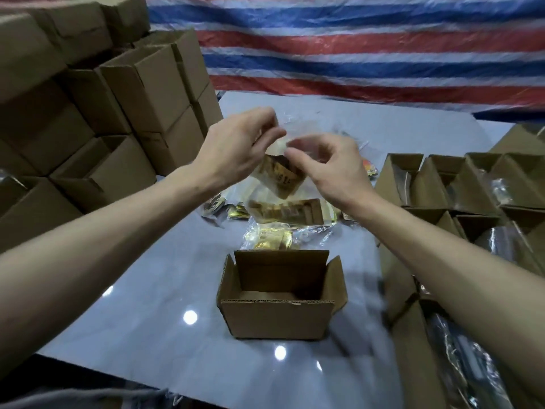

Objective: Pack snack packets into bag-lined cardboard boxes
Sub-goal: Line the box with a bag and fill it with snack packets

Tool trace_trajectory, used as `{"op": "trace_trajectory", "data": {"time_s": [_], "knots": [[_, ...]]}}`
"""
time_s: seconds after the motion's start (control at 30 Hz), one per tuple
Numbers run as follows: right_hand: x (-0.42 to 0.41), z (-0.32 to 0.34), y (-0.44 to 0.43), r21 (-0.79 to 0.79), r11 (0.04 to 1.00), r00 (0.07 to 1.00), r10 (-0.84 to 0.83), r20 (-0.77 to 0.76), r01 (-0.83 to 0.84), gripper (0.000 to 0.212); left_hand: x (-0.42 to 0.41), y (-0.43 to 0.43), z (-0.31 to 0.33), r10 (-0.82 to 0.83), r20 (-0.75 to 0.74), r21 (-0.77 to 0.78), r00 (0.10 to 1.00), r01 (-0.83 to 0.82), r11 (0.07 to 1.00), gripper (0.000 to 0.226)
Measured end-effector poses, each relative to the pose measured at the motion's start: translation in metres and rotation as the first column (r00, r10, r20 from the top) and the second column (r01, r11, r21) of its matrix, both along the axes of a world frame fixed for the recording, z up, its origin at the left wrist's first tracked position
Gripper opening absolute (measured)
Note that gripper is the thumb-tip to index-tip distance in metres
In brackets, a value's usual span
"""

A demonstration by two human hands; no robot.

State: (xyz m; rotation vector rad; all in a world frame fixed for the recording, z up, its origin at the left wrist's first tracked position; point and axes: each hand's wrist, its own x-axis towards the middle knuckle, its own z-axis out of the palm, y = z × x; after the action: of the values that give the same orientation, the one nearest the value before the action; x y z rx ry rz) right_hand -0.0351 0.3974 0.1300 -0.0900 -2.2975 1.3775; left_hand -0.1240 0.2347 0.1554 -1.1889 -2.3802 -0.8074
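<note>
Head view: the fingers (269, 129) of the left hand (236, 149) are curled and pinch the top edge of a clear bag (300, 134). The fingers (298, 159) of the right hand (327, 169) pinch the same edge just beside them. Blur hides the exact fingertip contact. A gold-brown snack packet (281, 178) hangs tilted inside the bag, below the two hands. Both bare forearms reach in from the lower corners.

The bag and packet are held in the air, above and beyond the open box (280, 317). The box stands upright in the middle of the grey glossy table (147, 290), flaps up, with its cardboard floor showing. Just behind the box, loose packets (283, 214) in gold and clear wrapping lie scattered on the table. To the right of the box, a group of open boxes with plastic bags inside (457, 187) stands close together. To its left, well apart, plain boxes (141, 93) are stacked high. Far behind the box hangs a red, white and blue striped tarp (354, 39).
</note>
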Motion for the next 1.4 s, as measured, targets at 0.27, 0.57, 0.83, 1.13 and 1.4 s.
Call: {"op": "trace_trajectory", "data": {"time_s": [0.27,0.57,0.83,1.13,1.4], "knots": [[0.028,0.05,-0.007,-0.218,0.975,0.982,-0.082,-0.17,0.044,0.015,0.01,-0.034,0.033,-0.04,0.121,0.15,0.992,0.022,0.988,0.036],[0.052,0.046,-0.009,-0.239,0.971,0.977,-0.02,-0.212,-0.032,0.015,0.032,-0.059,0.036,-0.129,0.12,0.063,0.984,0.123,0.99,0.039],[0.076,0.039,-0.018,-0.297,0.953,0.961,-0.019,-0.274,-0.066,0.019,0.048,-0.07,0.049,-0.259,0.009,-0.069,0.966,0.259,0.964,0.03],[0.102,0.014,-0.024,-0.397,0.915,0.977,-0.022,-0.214,-0.066,0.02,0.061,-0.08,0.043,-0.329,0.115,-0.101,0.937,0.341,0.935,0.033],[0.111,0.012,-0.029,-0.396,0.913,0.976,0.013,-0.218,-0.101,0.02,0.058,-0.085,0.035,-0.297,0.199,-0.071,0.934,0.316,0.946,0.039]]}}
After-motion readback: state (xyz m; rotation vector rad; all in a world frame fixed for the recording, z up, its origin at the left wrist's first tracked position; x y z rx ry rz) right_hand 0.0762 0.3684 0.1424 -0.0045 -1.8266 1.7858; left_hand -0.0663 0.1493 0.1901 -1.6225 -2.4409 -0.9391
